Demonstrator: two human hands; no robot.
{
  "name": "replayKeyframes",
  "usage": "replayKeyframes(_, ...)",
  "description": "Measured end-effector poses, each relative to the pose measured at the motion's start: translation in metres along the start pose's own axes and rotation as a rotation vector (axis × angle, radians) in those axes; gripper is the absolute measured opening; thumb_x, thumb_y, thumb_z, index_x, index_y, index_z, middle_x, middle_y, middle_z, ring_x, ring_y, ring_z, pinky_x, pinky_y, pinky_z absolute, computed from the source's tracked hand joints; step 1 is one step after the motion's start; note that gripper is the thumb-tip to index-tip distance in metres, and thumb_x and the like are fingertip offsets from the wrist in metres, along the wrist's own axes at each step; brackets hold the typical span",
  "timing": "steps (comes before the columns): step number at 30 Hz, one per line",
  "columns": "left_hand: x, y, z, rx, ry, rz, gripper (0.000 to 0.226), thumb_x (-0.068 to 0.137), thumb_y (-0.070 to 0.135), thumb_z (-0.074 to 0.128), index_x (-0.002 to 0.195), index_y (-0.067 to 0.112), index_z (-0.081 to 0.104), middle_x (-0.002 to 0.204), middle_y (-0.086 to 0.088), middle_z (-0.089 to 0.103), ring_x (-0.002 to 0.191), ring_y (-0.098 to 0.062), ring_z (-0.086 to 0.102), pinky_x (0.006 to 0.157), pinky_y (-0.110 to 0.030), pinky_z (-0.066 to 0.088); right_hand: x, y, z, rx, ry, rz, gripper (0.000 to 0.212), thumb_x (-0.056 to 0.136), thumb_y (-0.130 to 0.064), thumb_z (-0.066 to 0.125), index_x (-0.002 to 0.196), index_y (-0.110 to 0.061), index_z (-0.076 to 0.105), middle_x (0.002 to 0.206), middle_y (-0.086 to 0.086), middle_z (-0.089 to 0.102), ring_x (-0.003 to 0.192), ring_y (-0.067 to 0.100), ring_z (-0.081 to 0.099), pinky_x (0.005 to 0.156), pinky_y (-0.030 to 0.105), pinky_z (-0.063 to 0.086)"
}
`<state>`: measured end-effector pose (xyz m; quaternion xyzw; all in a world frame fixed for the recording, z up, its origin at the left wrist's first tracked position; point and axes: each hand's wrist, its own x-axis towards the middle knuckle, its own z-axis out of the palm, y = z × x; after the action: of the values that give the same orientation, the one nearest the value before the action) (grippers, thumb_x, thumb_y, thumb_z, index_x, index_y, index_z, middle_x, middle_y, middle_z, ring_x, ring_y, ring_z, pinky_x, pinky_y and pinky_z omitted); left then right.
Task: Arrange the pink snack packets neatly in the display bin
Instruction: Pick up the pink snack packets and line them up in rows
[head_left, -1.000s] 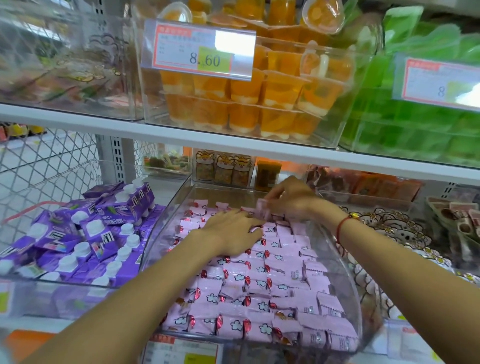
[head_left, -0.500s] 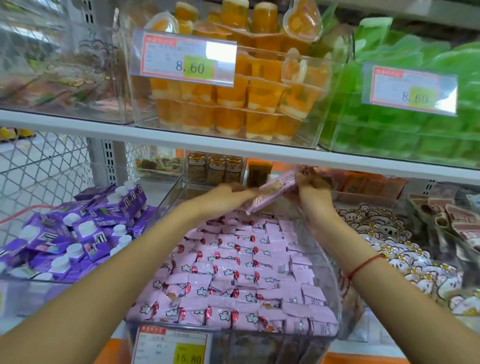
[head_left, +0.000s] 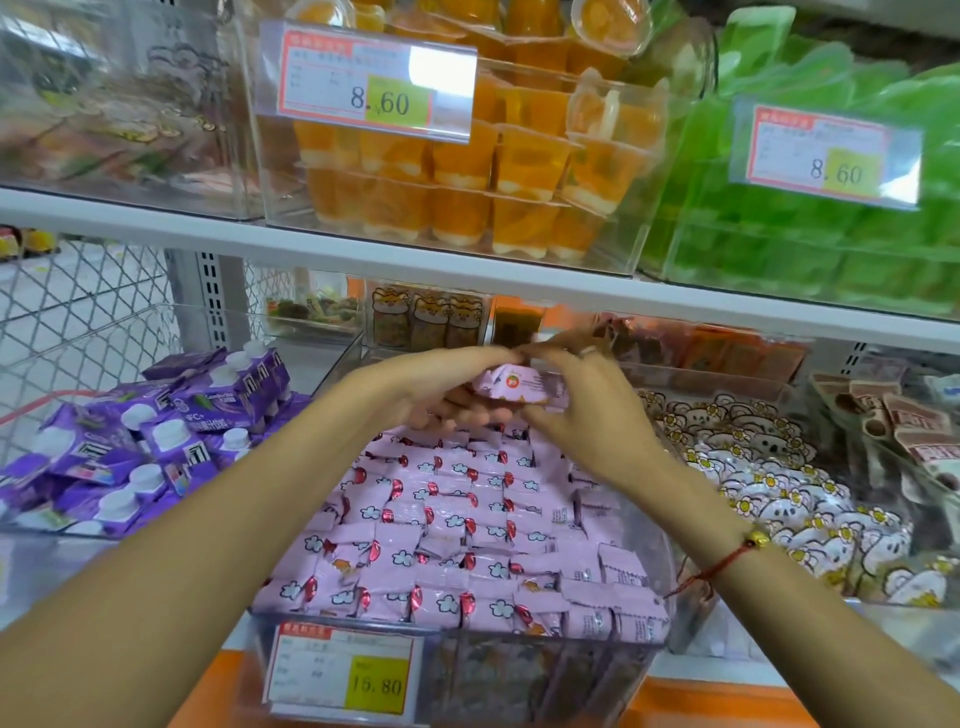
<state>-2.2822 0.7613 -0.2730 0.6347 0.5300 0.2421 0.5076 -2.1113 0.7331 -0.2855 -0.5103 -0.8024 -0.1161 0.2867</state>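
Above the back rows, fingers of left hand (head_left: 426, 384) and right hand (head_left: 587, 415) curl round one pink snack packet (head_left: 511, 385), seemingly squaring it before laying it among rows filling the clear display bin (head_left: 670, 525).

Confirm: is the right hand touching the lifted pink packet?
Touching. The head view shows the right hand curled around the lifted pink packet, above the bin.

A pink snack packet (head_left: 511, 385) is held by the left hand (head_left: 441, 387) and right hand (head_left: 592, 415) above the packet-filled display bin (head_left: 670, 525).
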Motion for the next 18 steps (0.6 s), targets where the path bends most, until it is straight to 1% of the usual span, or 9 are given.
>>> replayKeyframes(2,0.001,-0.001,0.001,-0.083,0.005,0.036,0.054,0.092,0.060,0.035,0.091,0.018,0.068,0.078,0.002,0.074,0.048,-0.004,0.058,0.043,-0.012,0.038,0.000,0.002,-0.002,0.132,0.041,0.045,0.040,0.079,-0.021,0.070,0.118,-0.020,0.064,0.107,0.003,0.064,0.095,0.021,0.057,0.075,0.029,0.044)
replayKeyframes(5,0.005,-0.006,0.002,-0.194,0.118,0.132,0.054,0.100,0.045,0.029,0.097,0.011,0.070,0.082,-0.001,0.075,0.059,-0.008,0.064,0.052,-0.016,0.045,-0.001,0.004,-0.006,0.448,0.040,0.199,0.027,0.084,-0.025,0.068,0.108,-0.013,0.065,0.099,-0.001,0.069,0.083,0.013,0.063,0.076,0.031,0.050)
replayKeyframes(7,0.008,-0.014,0.009,0.056,0.228,0.226,0.038,0.102,0.032,0.036,0.106,0.012,0.067,0.091,0.001,0.073,0.074,-0.010,0.067,0.064,-0.022,0.052,-0.001,0.004,-0.008,0.642,0.041,0.310,0.022,0.088,-0.028,0.064,0.103,-0.012,0.063,0.095,-0.003,0.070,0.084,0.007,0.065,0.079,0.031,0.051)
replayKeyframes(9,0.013,-0.022,0.017,0.376,0.258,0.323,0.029,0.101,0.023,0.039,0.119,0.016,0.060,0.110,-0.002,0.067,0.097,-0.020,0.065,0.085,-0.034,0.052,-0.003,0.003,-0.007,0.781,0.064,0.369,0.012,0.090,-0.025,0.062,0.096,-0.015,0.062,0.094,0.003,0.072,0.087,0.015,0.068,0.085,0.039,0.053)
replayKeyframes(11,0.015,-0.030,0.021,0.510,0.193,0.340,0.032,0.101,0.020,0.037,0.129,0.022,0.054,0.115,-0.005,0.064,0.100,-0.026,0.062,0.085,-0.038,0.051,-0.003,0.003,-0.006,0.843,0.069,0.405,0.019,0.090,-0.025,0.061,0.104,-0.013,0.054,0.098,0.006,0.071,0.090,0.021,0.069,0.087,0.040,0.053)
replayKeyframes(13,0.018,-0.038,0.023,0.608,0.115,0.320,0.038,0.101,0.020,0.034,0.135,0.027,0.048,0.112,-0.009,0.062,0.091,-0.027,0.059,0.072,-0.031,0.046,-0.003,0.007,-0.004,0.807,0.038,0.421,0.029,0.092,-0.027,0.058,0.113,-0.007,0.052,0.105,0.006,0.069,0.096,0.019,0.067,0.088,0.033,0.051)
replayKeyframes(14,0.019,-0.041,0.024,0.691,0.103,0.305,0.040,0.101,0.022,0.033,0.139,0.029,0.044,0.117,-0.011,0.061,0.094,-0.028,0.057,0.071,-0.030,0.043,0.000,0.010,-0.002,0.756,0.016,0.427,0.032,0.093,-0.027,0.056,0.117,-0.006,0.053,0.108,0.005,0.068,0.099,0.018,0.066,0.088,0.028,0.048)
replayKeyframes(16,0.022,-0.046,0.023,0.857,0.118,0.290,0.043,0.101,0.027,0.030,0.143,0.033,0.036,0.133,-0.011,0.054,0.109,-0.029,0.054,0.085,-0.033,0.042,0.007,0.015,0.003,0.676,-0.029,0.457,0.040,0.095,-0.025,0.054,0.128,-0.004,0.043,0.115,0.005,0.066,0.103,0.018,0.063,0.090,0.027,0.045)
replayKeyframes(18,0.024,-0.048,0.022,0.902,0.124,0.282,0.043,0.100,0.030,0.029,0.143,0.034,0.036,0.134,-0.011,0.053,0.108,-0.029,0.054,0.093,-0.037,0.045,0.015,0.019,0.010,0.664,-0.075,0.480,0.045,0.097,-0.021,0.050,0.133,-0.004,0.029,0.120,0.008,0.062,0.106,0.023,0.061,0.097,0.033,0.045)
